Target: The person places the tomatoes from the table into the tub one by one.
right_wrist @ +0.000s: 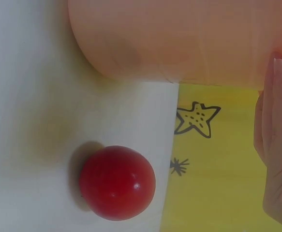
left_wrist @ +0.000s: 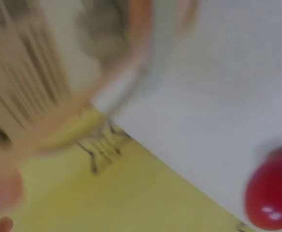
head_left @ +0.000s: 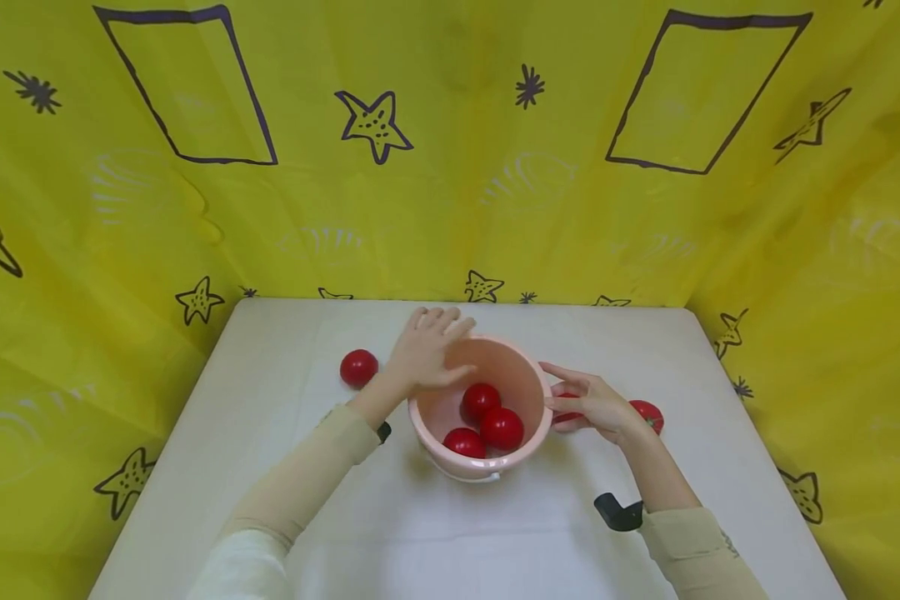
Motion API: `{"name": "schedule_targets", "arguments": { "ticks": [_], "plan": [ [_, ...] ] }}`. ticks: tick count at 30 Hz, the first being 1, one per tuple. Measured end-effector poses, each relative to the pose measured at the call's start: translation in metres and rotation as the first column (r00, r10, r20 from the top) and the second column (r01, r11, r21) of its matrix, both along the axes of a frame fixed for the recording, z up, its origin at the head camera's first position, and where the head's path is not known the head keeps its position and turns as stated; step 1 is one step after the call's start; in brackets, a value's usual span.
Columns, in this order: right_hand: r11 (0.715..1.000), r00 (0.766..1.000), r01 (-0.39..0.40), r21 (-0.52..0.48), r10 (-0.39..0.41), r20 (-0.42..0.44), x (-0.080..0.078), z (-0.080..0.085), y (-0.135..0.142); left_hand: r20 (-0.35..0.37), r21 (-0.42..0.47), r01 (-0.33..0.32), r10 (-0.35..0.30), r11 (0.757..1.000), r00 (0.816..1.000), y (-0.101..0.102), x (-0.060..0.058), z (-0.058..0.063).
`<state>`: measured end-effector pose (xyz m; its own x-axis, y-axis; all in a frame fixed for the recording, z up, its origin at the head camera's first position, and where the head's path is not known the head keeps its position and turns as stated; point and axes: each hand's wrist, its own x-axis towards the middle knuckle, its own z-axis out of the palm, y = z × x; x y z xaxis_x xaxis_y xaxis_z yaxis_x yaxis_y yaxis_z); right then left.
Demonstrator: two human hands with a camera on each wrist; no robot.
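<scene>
Pink bucket [head_left: 438,398] between the two hands, mouth up, above the bench [head_left: 330,492]; cannot tell if its base bears fully. Three tomatoes [head_left: 502,428] inside, bunched low, clear of both hands.

Left grip [head_left: 427,352]: at the bucket's far-left rim, fingers extended and apart, thumb reaching over the opening; not closed around anything. Left wrist view badly blurred.

Right grip [head_left: 598,406]: at the bucket's right side, fingertips touching by the rim, thumb and fingers apart, nothing clamped.

Outside the bucket: a plain red tomato [right_wrist: 117,182] on the bench, below the right hand and apart from it; a stemmed tomato [head_left: 648,414] by the right wrist, partly hidden; a lone tomato [head_left: 359,368] left of the left hand.
</scene>
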<state>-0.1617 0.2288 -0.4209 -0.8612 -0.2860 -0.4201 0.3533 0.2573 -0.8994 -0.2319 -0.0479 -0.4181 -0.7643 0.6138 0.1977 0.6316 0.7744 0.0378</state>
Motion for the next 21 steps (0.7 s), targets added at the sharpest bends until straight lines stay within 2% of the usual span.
{"name": "schedule_targets", "arguments": {
  "ticks": [2,4,7,10,13,15,21],
  "plan": [
    [1.000,1.000,0.005,-0.009,-0.005,0.006,0.000,0.000,0.000,0.002,0.069,-0.129,0.129,0.989,0.992,-0.021,-0.007,-0.003],
    [1.000,1.000,0.006,-0.010,-0.006,0.007,0.000,0.001,-0.001,0.031,0.135,-0.254,0.252,0.958,0.967,-0.043,-0.013,-0.012],
    [1.000,1.000,0.016,-0.014,-0.016,0.009,0.000,0.002,-0.001,0.089,0.185,-0.416,0.406,0.891,0.910,-0.073,-0.018,-0.032],
    [1.000,1.000,0.016,-0.013,-0.016,0.008,0.001,0.003,-0.001,0.161,0.158,-0.537,0.515,0.829,0.842,-0.096,-0.017,-0.054],
    [1.000,1.000,0.012,-0.020,-0.012,0.010,0.001,0.003,0.000,0.233,0.109,-0.607,0.574,0.787,0.785,-0.110,-0.012,-0.073],
    [1.000,1.000,0.007,-0.024,-0.006,0.008,0.000,0.003,0.000,0.281,0.099,-0.629,0.584,0.771,0.761,-0.115,-0.008,-0.083],
    [1.000,1.000,-0.001,-0.014,0.001,-0.007,0.001,-0.001,0.000,0.349,0.077,-0.652,0.592,0.754,0.726,-0.118,0.000,-0.104]
  ]
}}
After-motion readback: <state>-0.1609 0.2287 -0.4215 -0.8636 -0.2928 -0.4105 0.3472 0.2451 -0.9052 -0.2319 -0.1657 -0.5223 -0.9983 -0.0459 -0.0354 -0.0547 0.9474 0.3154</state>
